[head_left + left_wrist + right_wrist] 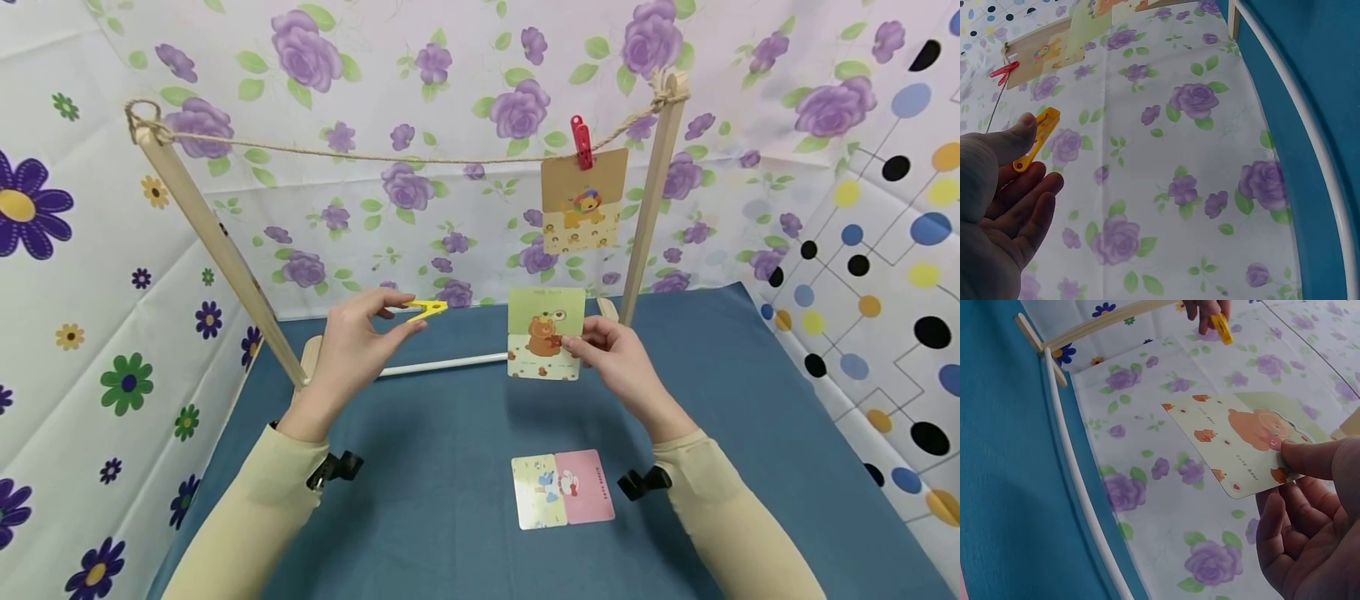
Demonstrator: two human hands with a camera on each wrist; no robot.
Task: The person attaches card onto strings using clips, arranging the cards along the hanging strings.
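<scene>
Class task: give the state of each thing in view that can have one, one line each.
Yellow clothespin: pinched by the left hand, clipped to nothing
Bear card: held upright by the right hand
Red clothespin: clipped on the brown-topped card
Brown-topped card: hanging from the rope
Rope: tied to wooden posts, sagging
Pink card: lying flat on the blue cloth

Head view forward-down; close wrist views share white rod (442, 365).
</scene>
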